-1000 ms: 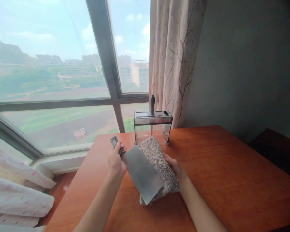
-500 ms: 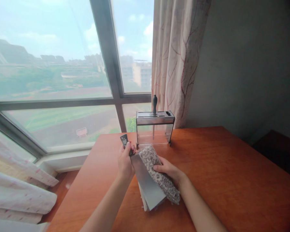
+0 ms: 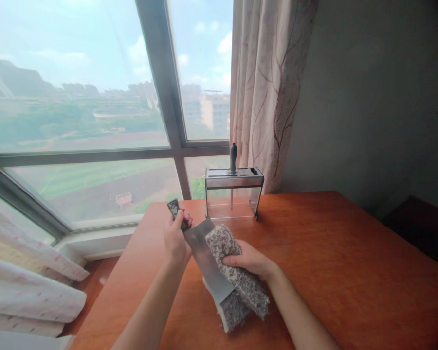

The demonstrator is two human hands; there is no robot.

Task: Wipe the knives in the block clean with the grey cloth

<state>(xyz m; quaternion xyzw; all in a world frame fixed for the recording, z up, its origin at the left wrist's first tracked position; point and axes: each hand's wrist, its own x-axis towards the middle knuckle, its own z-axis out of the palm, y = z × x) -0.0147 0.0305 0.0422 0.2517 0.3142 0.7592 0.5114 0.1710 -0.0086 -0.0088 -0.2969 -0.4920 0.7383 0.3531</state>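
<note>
My left hand [image 3: 177, 238] is closed round the dark handle of a cleaver [image 3: 209, 260], whose broad grey blade slants down to the right. My right hand [image 3: 250, 260] grips a fuzzy grey-brown cloth [image 3: 237, 272], folded around the blade. One fold of the cloth lies over the blade's right side, with my thumb on top of it. The other part shows beneath the blade and past its lower end. My right fingers are hidden behind the cloth.
A knife block [image 3: 234, 180] with clear sides stands at the far edge of the wooden table [image 3: 336, 272]; a dark-handled tool [image 3: 233, 158] sits upright in it. Beyond are a window [image 3: 76, 116] and a curtain [image 3: 266, 97].
My left hand and the cleaver have shifted left and slightly up. The cloth has slid down along the blade relative to it, so more cloth shows past the blade's lower end.
</note>
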